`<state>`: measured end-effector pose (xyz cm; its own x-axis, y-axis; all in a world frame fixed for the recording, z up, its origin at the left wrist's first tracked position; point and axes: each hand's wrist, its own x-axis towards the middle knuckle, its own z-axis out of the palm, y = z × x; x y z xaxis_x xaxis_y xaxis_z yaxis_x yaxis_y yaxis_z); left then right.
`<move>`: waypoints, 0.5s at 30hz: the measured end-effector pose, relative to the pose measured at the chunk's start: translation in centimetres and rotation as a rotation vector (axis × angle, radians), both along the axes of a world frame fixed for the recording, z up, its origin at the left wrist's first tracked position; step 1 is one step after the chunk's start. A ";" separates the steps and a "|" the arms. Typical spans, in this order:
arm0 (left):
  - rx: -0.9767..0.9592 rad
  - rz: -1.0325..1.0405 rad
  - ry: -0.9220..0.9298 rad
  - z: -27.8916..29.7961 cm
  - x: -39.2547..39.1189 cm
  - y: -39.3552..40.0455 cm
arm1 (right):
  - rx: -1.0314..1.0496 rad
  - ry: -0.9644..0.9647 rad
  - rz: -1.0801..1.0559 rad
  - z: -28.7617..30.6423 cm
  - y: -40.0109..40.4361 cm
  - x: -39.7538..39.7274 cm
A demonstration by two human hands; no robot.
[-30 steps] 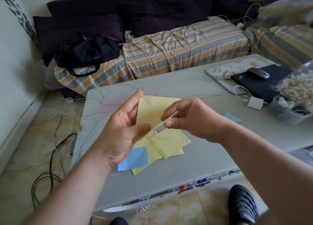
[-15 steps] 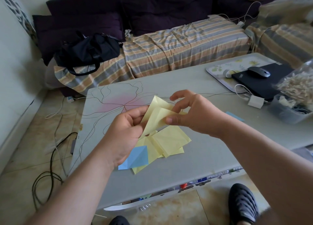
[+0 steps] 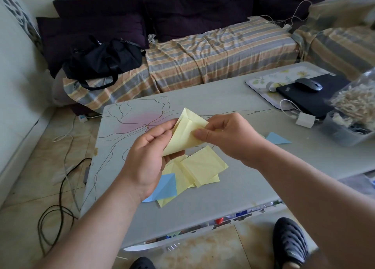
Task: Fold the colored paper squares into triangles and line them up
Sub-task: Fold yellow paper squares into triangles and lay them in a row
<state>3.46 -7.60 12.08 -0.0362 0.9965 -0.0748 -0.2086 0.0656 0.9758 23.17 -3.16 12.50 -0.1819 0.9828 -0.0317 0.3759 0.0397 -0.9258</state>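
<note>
A pale yellow paper square (image 3: 185,134), half folded over on itself, is held in the air above the grey table (image 3: 233,187). My left hand (image 3: 146,159) grips its lower left corner between thumb and fingers. My right hand (image 3: 227,136) pinches its right edge. Below them on the table lies a loose pile of yellow papers (image 3: 199,167), with a blue folded paper (image 3: 165,187) at the pile's left, partly under my left wrist. A blue paper triangle (image 3: 277,138) lies alone to the right, behind my right forearm.
At the table's far right stand a patterned tray (image 3: 263,82), a black laptop (image 3: 312,95) with a mouse (image 3: 308,85) on it, a white charger (image 3: 305,120) and a plastic tub (image 3: 345,131). A striped sofa with a black bag (image 3: 103,61) lies beyond. Cables trail on the floor at left.
The yellow sheet, held flat and upright a second ago, has been folded over between both hands and has tilted. Both hands shifted slightly nearer each other.
</note>
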 end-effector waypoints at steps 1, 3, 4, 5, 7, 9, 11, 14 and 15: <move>0.012 0.007 -0.011 0.0 0.0 0.0 | -0.004 0.010 -0.007 0.1 0.0 0.0; 0.058 -0.029 0.033 -0.1 0.0 -0.2 | -0.003 0.019 -0.020 0.1 -0.1 0.0; 0.090 -0.050 0.102 -0.2 0.0 -0.3 | 0.000 0.021 -0.025 0.1 -0.1 -0.1; 0.122 -0.053 0.179 -0.4 -0.1 -0.3 | 0.002 0.022 -0.029 0.1 -0.1 -0.1; 0.160 -0.007 0.277 -0.5 0.1 -0.4 | 0.003 0.017 -0.032 0.2 -0.2 -0.1; 0.176 0.043 0.305 -0.5 0.3 -0.5 | 0.006 0.017 -0.030 0.3 -0.3 -0.2; 0.177 0.091 0.309 -0.5 0.4 -0.6 | 0.014 0.013 -0.027 0.3 -0.4 -0.3; 0.194 0.160 0.280 -0.6 0.5 -0.7 | 0.018 0.020 -0.022 0.3 -0.4 -0.3; 0.198 0.175 0.274 -0.6 0.5 -0.7 | 0.016 0.023 -0.017 0.3 -0.4 -0.3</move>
<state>3.96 -8.27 11.50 -0.1990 0.9677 0.1548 0.0709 -0.1433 0.9871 22.83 -3.55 12.76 -0.1654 0.9862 -0.0116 0.3555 0.0486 -0.9334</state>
